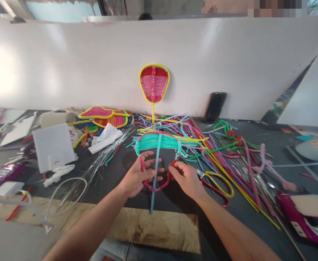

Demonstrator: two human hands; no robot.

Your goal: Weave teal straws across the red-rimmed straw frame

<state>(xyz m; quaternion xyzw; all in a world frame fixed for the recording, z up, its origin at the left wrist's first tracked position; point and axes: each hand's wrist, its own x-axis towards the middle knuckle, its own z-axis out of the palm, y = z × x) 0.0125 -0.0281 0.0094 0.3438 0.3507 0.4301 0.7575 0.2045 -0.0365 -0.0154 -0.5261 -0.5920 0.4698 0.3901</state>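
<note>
Between my hands is a rounded pipe-cleaner frame (148,142), its upper part filled with turquoise strands and its lower rim wrapped in red. A blue pipe-cleaner stem (158,156) runs down its middle and sticks out below the rim. My left hand (138,175) grips the frame's left side, thumb in front and the other fingers spread behind the stem. On the right side, my right hand (184,177) pinches the red rim between thumb and fingers. Scissors (220,185) with yellow and red handles lie just beyond my right hand, their blades partly hidden.
A finished pink-and-yellow paddle shape (153,87) stands against the white board (99,61). Loose pipe cleaners (215,163) and thin wires (107,145) cover the dark table. A phone (215,107) leans at the back. Purple glue-gun-like devices (301,221) sit at both sides.
</note>
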